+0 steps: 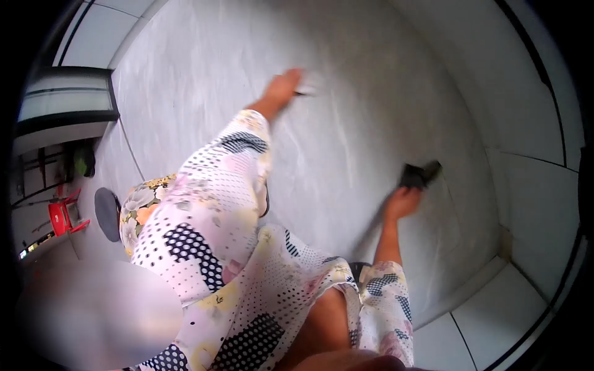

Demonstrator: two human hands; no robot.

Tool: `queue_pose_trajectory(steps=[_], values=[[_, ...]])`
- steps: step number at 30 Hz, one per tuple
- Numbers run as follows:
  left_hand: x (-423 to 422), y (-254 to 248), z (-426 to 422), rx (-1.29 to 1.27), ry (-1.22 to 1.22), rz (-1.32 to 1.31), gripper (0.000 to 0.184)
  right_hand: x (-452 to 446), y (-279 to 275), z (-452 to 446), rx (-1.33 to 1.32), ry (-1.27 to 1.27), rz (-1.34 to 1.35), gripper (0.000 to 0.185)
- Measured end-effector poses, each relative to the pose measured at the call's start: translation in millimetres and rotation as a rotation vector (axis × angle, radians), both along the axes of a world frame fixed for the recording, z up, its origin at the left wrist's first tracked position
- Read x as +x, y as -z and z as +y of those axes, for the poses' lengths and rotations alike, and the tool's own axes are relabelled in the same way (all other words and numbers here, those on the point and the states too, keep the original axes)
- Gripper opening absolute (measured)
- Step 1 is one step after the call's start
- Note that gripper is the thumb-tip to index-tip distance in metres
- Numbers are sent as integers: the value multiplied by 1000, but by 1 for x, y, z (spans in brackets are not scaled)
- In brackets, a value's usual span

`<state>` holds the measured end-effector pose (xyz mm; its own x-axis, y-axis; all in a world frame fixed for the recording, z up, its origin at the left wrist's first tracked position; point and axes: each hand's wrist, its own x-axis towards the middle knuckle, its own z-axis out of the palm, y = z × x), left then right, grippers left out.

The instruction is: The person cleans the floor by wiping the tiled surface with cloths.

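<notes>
My left hand (286, 85) reaches far forward, low over the grey floor (334, 154). Its fingers are closed, and a thin pale piece with a dark edge (304, 93) shows at the fingertips, too smeared by motion to name. Off to the right, my right hand (405, 201) grips a black object (416, 175) with a dark greenish-grey end, held at or just above the floor; its kind does not show clearly. Wide white patterned sleeves with dots cover both my arms.
White tiled walls (538, 191) with dark joints border the floor on the right. A red chair (59, 216) stands at the far left, near a grey round flat thing (107, 214) and a dark-framed glass panel (71, 96). A blurred pale oval (105, 315) covers the lower left.
</notes>
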<state>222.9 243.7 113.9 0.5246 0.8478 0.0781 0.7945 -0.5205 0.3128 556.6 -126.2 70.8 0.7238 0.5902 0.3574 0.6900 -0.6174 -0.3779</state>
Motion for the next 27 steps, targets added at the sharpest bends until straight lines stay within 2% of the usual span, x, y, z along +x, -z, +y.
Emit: queue_pose_trajectory(steps=[1,2,3,4,5,6,8,11,12,13,14,16,18,19,21,24,26,27], values=[[-15,-55,22,-138,-123,611,35,-23,-4,22,34,-108,75,26],[-42,-68,53,-246,-232,682,28,-44,-12,44,168,-307,150,25],[-67,-92,71,-175,-212,710,21,-63,8,57,238,-403,35,27],[-79,-121,89,-176,-153,765,24,-84,-4,70,126,-460,197,30],[-74,-149,103,-200,-83,870,20,-106,-21,82,38,-469,182,31],[-68,-165,109,-177,6,835,18,-118,-28,89,20,-571,217,37],[-42,-182,112,-136,189,759,14,-139,-52,97,-29,-630,279,36],[19,-173,74,-27,485,560,10,-136,-63,109,-45,-619,617,35],[45,-145,50,12,588,314,13,-119,-60,106,32,-535,682,33],[63,-122,27,17,642,234,15,-108,-69,107,87,-441,743,32],[78,-100,7,13,794,279,25,-93,-79,110,143,-346,800,31],[91,-69,-38,-20,1007,416,43,-56,-95,105,116,-203,679,38],[83,-47,-42,80,1165,303,54,-19,-99,98,31,-312,424,42],[76,-39,-42,130,1237,248,61,-9,-94,93,-94,-336,324,43],[65,-57,-36,3,1011,199,66,-2,-73,79,-322,-372,150,44],[28,-90,-16,-150,622,240,71,-2,-75,50,-454,-257,104,44],[-12,-81,-4,-98,306,122,65,7,-75,26,-433,-280,201,43],[-26,-84,-2,-48,162,145,65,16,-73,17,-416,-285,238,43]])
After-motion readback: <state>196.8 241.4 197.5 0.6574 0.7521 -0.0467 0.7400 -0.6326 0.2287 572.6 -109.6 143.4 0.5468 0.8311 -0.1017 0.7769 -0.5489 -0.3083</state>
